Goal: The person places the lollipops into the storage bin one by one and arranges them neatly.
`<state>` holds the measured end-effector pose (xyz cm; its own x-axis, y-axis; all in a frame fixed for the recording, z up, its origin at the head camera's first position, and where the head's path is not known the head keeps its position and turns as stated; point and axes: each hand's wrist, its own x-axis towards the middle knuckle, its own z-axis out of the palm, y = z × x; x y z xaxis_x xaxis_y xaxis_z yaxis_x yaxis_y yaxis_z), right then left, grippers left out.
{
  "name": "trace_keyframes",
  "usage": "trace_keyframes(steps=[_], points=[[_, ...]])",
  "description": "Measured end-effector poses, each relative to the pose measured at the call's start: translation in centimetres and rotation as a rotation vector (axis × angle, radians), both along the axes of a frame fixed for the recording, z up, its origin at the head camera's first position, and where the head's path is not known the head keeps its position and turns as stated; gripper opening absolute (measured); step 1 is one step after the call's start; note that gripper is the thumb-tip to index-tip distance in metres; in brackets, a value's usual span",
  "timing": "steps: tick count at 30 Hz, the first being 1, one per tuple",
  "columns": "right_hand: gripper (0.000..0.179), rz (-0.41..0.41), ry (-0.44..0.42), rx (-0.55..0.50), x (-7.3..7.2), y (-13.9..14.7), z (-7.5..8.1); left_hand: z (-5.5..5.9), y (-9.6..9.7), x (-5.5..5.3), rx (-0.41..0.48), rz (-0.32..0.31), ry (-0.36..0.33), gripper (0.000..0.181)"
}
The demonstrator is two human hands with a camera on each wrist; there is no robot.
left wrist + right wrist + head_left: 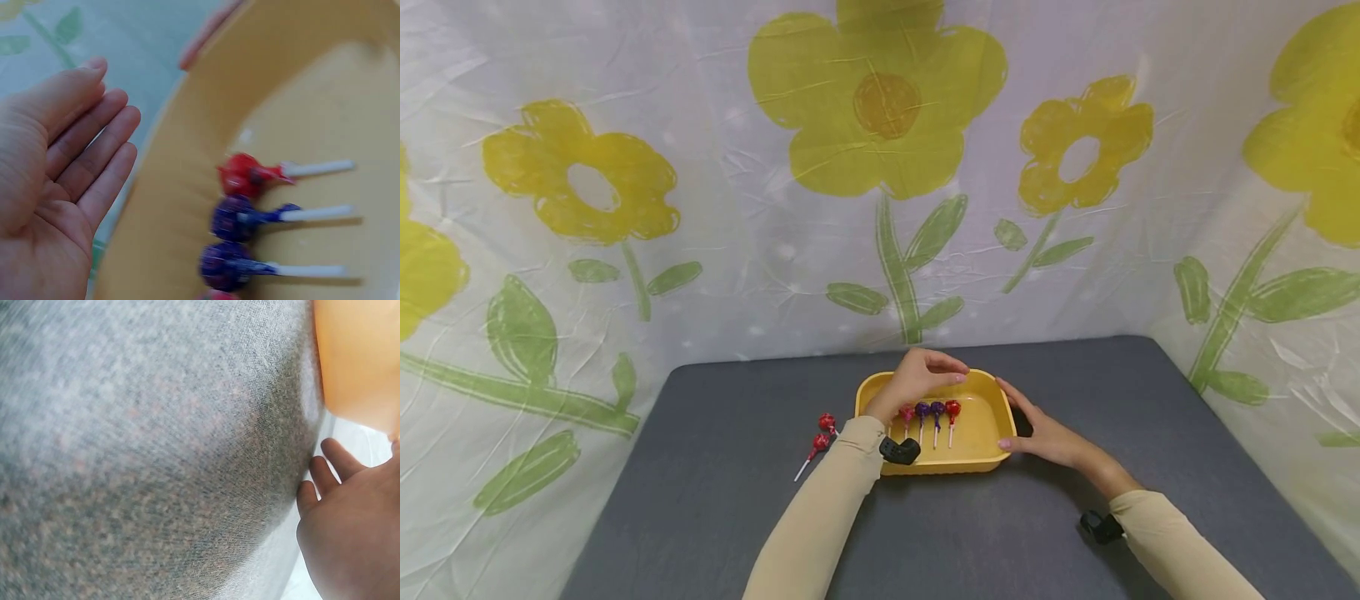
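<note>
A yellow tray (943,465) sits on the table with several wrapped lollipops in a row inside it. Among them are a red lollipop (240,175), a purple lollipop (232,219) and a second purple lollipop (226,267); part of a pink one (907,412) shows beside my left wrist. Above the tray's left part, my left hand (917,382) holds nothing, its fingers loosely extended. My right hand (1043,435) holds the tray's right end, thumb at the rim and fingers along the outside. The left forearm covers the tray's near left corner.
Two red lollipops, one nearer (820,443) and one farther (827,422), lie on the grey table (737,517) left of the tray. A flower-printed curtain (737,275) rises behind the table and along its sides.
</note>
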<state>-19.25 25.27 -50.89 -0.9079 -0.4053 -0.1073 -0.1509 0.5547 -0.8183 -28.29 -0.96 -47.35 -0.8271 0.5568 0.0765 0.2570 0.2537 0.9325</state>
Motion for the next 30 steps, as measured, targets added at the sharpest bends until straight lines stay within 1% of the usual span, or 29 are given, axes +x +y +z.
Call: trace_keyframes(steps=[3, 7, 9, 12, 16, 20, 23, 25, 28, 30], points=[[0.100, 0.005, 0.012, -0.005, 0.0, 0.0, 0.2, 1.6, -0.6, 0.2, 0.037, -0.004, 0.002, 0.027], [0.100, 0.008, 0.025, -0.014, 0.0, 0.1, 0.4, 3.9, -1.9, 0.3, 0.051, 0.006, 0.002, 0.027], [0.100, 0.006, 0.022, -0.018, 0.0, 0.1, 0.4, 4.9, -2.8, 0.3, 0.062, 0.010, 0.015, 0.027], [0.100, 0.001, 0.017, -0.020, 0.1, 0.1, 0.4, 6.2, -4.2, 0.4, 0.082, 0.014, 0.052, 0.026], [0.101, 0.010, 0.029, -0.014, 0.1, 0.1, 0.3, 7.8, -6.6, 0.7, 0.092, 0.021, 0.136, 0.025], [0.101, 0.008, 0.024, -0.010, 0.1, 0.1, 0.2, 9.1, -9.1, 1.3, 0.091, 0.049, 0.173, 0.026], [0.101, 0.003, 0.019, -0.005, 0.1, 0.1, 0.2, 9.8, -10.8, 1.9, 0.088, 0.075, 0.180, 0.026], [0.101, 0.004, 0.024, 0.001, 0.1, 0.1, 0.2, 9.9, -12.0, 2.3, 0.068, 0.096, 0.184, 0.025], [0.101, 0.009, 0.031, 0.008, 0.1, 0.1, 0.1, 9.7, -13.6, 2.8, 0.020, 0.138, 0.181, 0.026], [0.100, 0.009, 0.025, 0.003, 0.1, 0.1, 0.0, 9.3, -14.7, 3.1, -0.004, 0.160, 0.173, 0.028]])
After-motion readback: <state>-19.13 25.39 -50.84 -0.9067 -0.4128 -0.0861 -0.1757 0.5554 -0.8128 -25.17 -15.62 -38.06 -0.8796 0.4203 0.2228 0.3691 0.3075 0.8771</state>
